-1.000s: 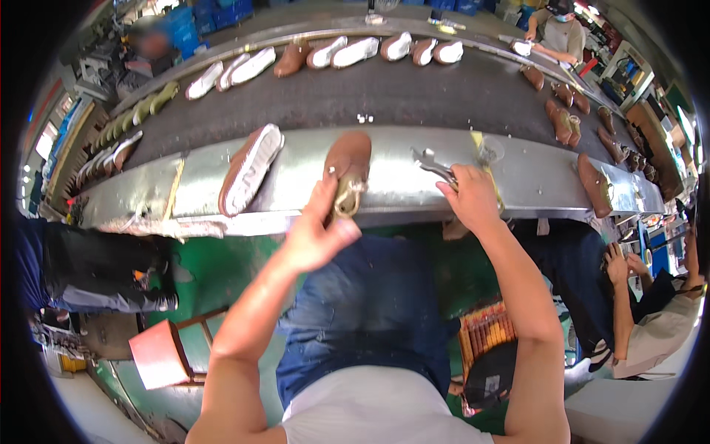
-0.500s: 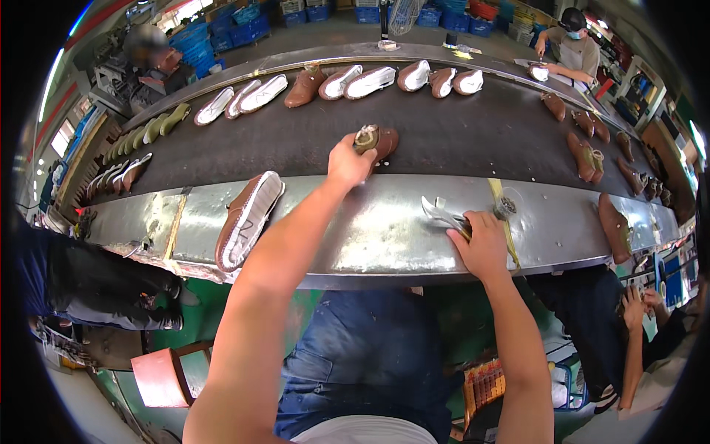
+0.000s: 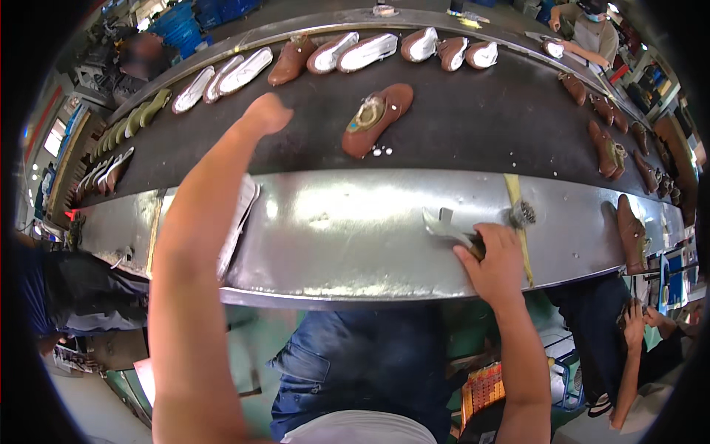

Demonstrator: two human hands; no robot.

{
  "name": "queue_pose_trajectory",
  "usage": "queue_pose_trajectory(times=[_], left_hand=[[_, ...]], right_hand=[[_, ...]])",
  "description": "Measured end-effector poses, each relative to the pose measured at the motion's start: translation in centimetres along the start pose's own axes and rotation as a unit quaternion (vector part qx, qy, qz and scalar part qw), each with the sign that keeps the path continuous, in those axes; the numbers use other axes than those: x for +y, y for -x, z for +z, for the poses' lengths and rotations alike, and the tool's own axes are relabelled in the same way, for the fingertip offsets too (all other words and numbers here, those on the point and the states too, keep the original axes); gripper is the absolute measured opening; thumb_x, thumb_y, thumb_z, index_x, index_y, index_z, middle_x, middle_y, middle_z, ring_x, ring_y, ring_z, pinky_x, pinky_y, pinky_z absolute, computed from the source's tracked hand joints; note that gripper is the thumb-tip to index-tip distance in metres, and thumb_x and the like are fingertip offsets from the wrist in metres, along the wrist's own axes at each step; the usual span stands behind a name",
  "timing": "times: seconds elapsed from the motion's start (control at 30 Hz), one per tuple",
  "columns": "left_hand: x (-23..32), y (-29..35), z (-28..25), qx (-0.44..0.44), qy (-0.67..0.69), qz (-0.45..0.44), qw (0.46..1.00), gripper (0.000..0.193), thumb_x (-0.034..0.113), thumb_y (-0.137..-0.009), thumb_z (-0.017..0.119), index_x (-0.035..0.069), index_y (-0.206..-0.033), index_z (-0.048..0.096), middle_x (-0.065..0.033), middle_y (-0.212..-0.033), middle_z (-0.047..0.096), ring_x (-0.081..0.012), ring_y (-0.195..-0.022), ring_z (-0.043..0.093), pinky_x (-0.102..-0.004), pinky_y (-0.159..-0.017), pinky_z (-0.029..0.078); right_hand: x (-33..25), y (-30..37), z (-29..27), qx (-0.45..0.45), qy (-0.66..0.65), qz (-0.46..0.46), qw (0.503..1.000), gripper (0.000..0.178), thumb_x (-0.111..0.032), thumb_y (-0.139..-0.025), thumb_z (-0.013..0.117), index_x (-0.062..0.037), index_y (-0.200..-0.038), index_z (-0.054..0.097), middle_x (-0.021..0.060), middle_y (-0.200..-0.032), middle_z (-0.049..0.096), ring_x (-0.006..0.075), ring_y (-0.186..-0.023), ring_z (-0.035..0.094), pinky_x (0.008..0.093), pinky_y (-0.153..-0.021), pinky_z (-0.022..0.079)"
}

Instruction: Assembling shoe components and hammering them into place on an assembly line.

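A brown shoe (image 3: 384, 111) with a last inside sits on the dark belt in front of me, touched by neither hand. My left hand (image 3: 268, 113) reaches over the belt to the left of it, just below the back row of shoes. Motion smears that hand and its fingers are hidden. On the metal ledge, my right hand (image 3: 497, 259) is closed round the handles of lasting pincers (image 3: 444, 228), their curved metal jaws pointing left. A shoe with a white underside (image 3: 240, 222) lies on the ledge, partly covered by my left forearm.
Brown and white-soled shoes (image 3: 366, 52) line the belt's far side. Green shoes (image 3: 144, 115) stand at the left, more brown shoes (image 3: 606, 152) at the right. A small cup of nails (image 3: 523, 213) is near my right hand. A co-worker (image 3: 592, 33) stands at the far right.
My left hand has let go of the brown shoe and moved left and farther out. That shoe now stands free on the belt. The right hand keeps the pincers; the whole view has shifted slightly.
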State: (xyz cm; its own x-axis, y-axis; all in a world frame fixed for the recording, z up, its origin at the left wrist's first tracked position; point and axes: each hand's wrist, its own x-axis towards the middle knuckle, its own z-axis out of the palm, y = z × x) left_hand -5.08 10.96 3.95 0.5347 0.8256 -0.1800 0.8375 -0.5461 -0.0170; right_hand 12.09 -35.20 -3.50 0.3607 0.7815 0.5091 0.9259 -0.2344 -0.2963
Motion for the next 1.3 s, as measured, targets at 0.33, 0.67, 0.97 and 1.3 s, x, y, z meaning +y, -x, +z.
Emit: queue_pose_trajectory(times=[0.33, 0.67, 0.97, 1.3], left_hand=[[-7.0, 17.3, 1.4, -0.047, 0.200, -0.021, 0.979, 0.078, 0.042, -0.076, 0.074, -0.007, -0.133, 0.053, -0.0246, -0.121, 0.064, -0.0329, -0.111, 0.064, -0.0374, -0.097, 0.048], [0.3, 37.2, 10.8, -0.141, 0.793, 0.136, 0.577, 0.064, 0.019, -0.089, 0.073, 0.006, -0.145, 0.045, -0.0025, -0.107, 0.065, -0.0112, -0.096, 0.060, -0.0279, -0.088, 0.049], [7.9, 43.7, 26.1, -0.175, 0.830, 0.144, 0.510, 0.065, 0.010, -0.097, 0.062, 0.014, -0.152, 0.028, -0.0043, -0.122, 0.056, -0.0119, -0.108, 0.053, -0.0293, -0.096, 0.045], [7.1, 43.0, 26.3, -0.108, 0.636, 0.275, 0.712, 0.050, 0.033, -0.106, 0.039, 0.011, -0.149, 0.029, -0.0193, -0.153, 0.027, -0.0304, -0.144, 0.027, -0.0382, -0.116, 0.025]], right_hand=[[-0.7, 0.5, 0.1, 0.017, -0.005, -0.002, 1.000, 0.041, -0.031, -0.078, 0.076, -0.0034, -0.104, 0.061, 0.0138, -0.098, 0.064, 0.0351, -0.093, 0.058, 0.0457, -0.083, 0.044], [-4.3, 4.1, -2.4, 0.011, -0.019, 0.005, 1.000, 0.037, -0.032, -0.090, 0.065, 0.0000, -0.109, 0.061, 0.0150, -0.092, 0.065, 0.0345, -0.086, 0.061, 0.0453, -0.082, 0.045], [-14.9, 21.2, -6.6, -0.477, -0.377, 0.289, 0.739, 0.029, -0.018, -0.095, 0.063, -0.0011, -0.118, 0.059, 0.0024, -0.085, 0.064, 0.0085, -0.077, 0.060, 0.0255, -0.068, 0.049], [-15.4, 20.3, -3.5, -0.425, -0.550, 0.344, 0.631, 0.025, -0.016, -0.099, 0.055, -0.0004, -0.118, 0.059, 0.0069, -0.097, 0.066, 0.0145, -0.084, 0.063, 0.0283, -0.075, 0.051]])
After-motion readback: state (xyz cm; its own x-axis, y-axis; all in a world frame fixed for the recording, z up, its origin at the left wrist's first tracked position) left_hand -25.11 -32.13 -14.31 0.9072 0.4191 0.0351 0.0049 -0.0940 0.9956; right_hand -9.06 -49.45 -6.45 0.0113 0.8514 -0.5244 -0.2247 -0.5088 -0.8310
